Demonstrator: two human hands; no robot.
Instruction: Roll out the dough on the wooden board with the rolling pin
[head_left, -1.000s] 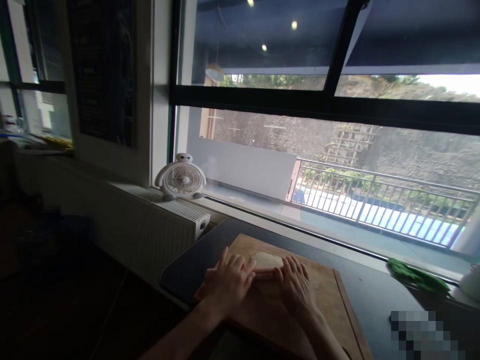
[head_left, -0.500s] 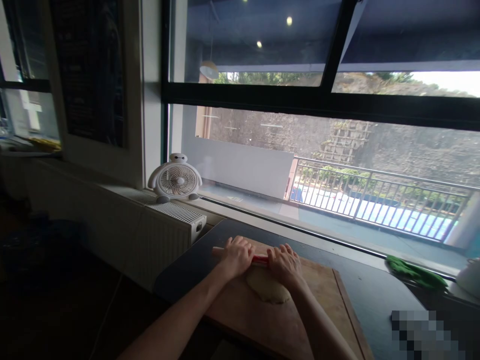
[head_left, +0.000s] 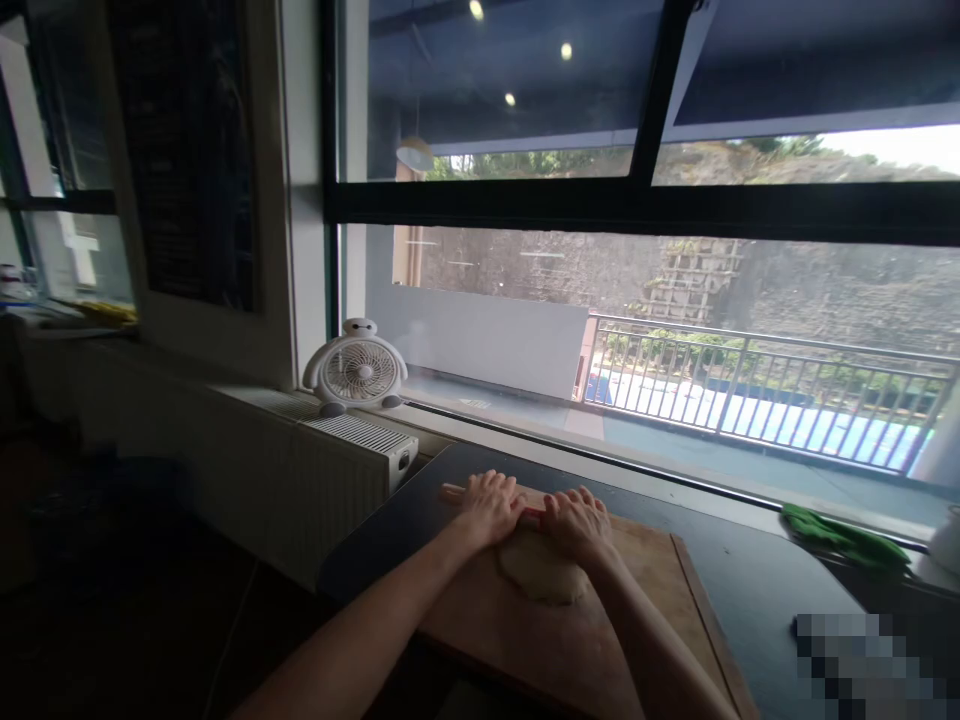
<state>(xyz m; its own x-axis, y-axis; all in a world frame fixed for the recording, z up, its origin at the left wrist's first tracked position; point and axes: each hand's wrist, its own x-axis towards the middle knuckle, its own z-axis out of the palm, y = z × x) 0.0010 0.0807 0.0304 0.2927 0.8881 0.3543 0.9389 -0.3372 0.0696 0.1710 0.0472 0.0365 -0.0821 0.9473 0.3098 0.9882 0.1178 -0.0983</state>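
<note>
A rolling pin [head_left: 533, 513] with a red middle part lies across the far edge of a flat, pale round of dough [head_left: 541, 572]. My left hand [head_left: 491, 508] is closed over the pin's left part, and a pale handle end sticks out beyond it. Close beside it, my right hand [head_left: 577, 522] grips the pin farther right, its fingers bent over the top and hiding that end. Under the dough is a wooden board [head_left: 649, 600], resting on a dark table [head_left: 742, 565].
A white fan [head_left: 364, 370] stands on the sill above a radiator [head_left: 345, 500] at the left. Beyond the table runs a large window. A green cloth [head_left: 844, 538] lies by the sill at the right, near a white container [head_left: 945, 550]. A blurred-out object [head_left: 870, 660] sits at lower right.
The view has shifted slightly. Both hands still hold the rolling pin, which sits a little farther away from the dough's middle; less of its red part shows between the hands.
</note>
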